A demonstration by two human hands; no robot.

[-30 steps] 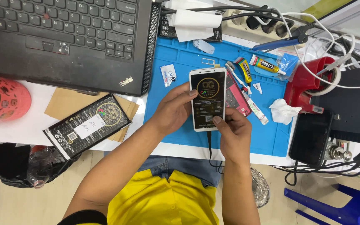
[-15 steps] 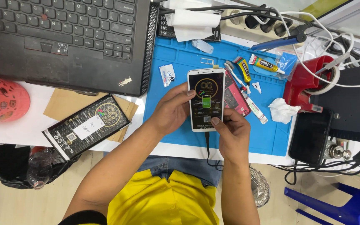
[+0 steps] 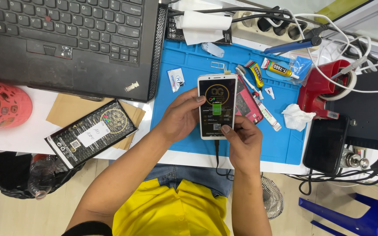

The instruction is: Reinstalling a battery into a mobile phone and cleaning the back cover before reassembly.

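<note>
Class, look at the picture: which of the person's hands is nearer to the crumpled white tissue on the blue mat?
Right. The right hand holds the phone's lower edge, with the tissue a short way off beside it. The left hand grips the phone's far side, further away.

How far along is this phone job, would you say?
Looks fairly far along: the white phone is in one piece with its screen lit and a cable plugged in below. In hand: the left hand steadies it while the right hand thumbs the screen. Still out: glue tubes and a red phone part on the blue mat.
</note>
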